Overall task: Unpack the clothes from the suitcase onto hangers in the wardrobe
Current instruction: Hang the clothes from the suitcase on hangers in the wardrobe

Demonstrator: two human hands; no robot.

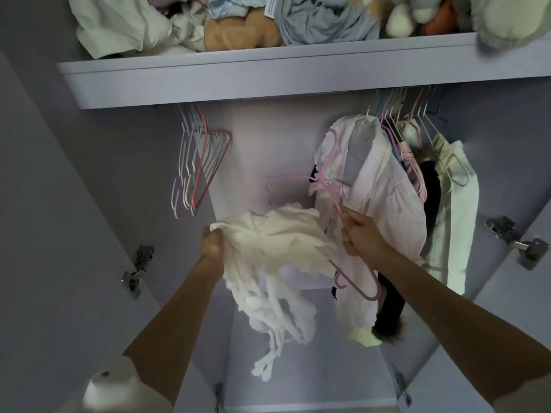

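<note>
The white ruffled garment [277, 242] hangs bunched in front of the open wardrobe, its ties trailing down toward six o'clock. The left hand [213, 244] grips one top edge in a closed fist, likely to keep the neckline up and spread. The right hand [356, 232], at three o'clock from the cloth, pinches the neck of a pink hanger [354, 278]; the hanger's lower arm dips behind the fabric's edge, so I judge she is feeding it into the garment, which is not yet seated on it.

At one o'clock a pale pink blouse [384, 186] hangs from the rail, just behind the right hand and close enough to snag the hook. Further right hang a black garment [430, 189] and a cream one [453, 210]. Empty hangers [196, 162] cluster at eleven o'clock, with open rail between the two groups. Above, at twelve o'clock, the shelf [268, 79] carries crumpled clothes and plush toys [244, 34].
</note>
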